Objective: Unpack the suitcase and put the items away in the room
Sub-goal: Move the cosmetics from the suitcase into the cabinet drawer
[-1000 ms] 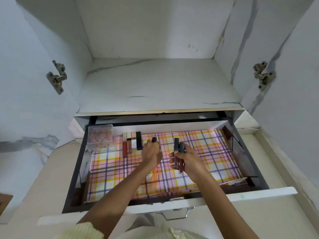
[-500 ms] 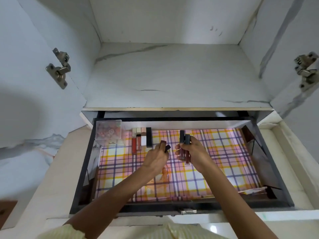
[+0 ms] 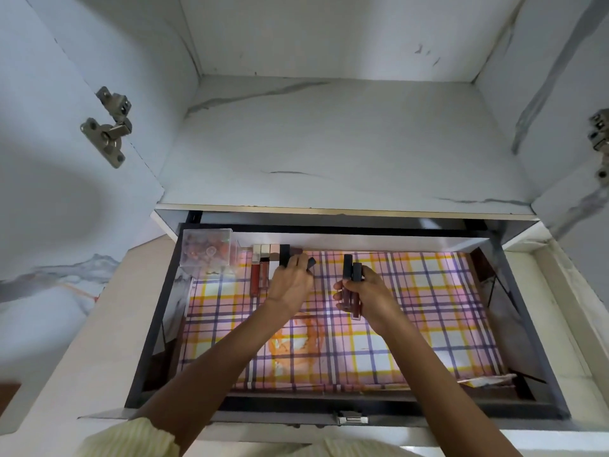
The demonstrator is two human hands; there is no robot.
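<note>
Single head-worn view, steeply down and forward, close above the open drawer (image 3: 158, 311) inside a cabinet.

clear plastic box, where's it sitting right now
In the head view the clear plastic box sits in the far left corner of the open drawer, just left of the row of lip gloss tubes near the left hand.

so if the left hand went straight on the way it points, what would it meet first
Probably the black-capped tube ending the row of tubes; the left hand is nearly on it. Behind that stands the drawer's back wall. Depth is unclear.
</note>
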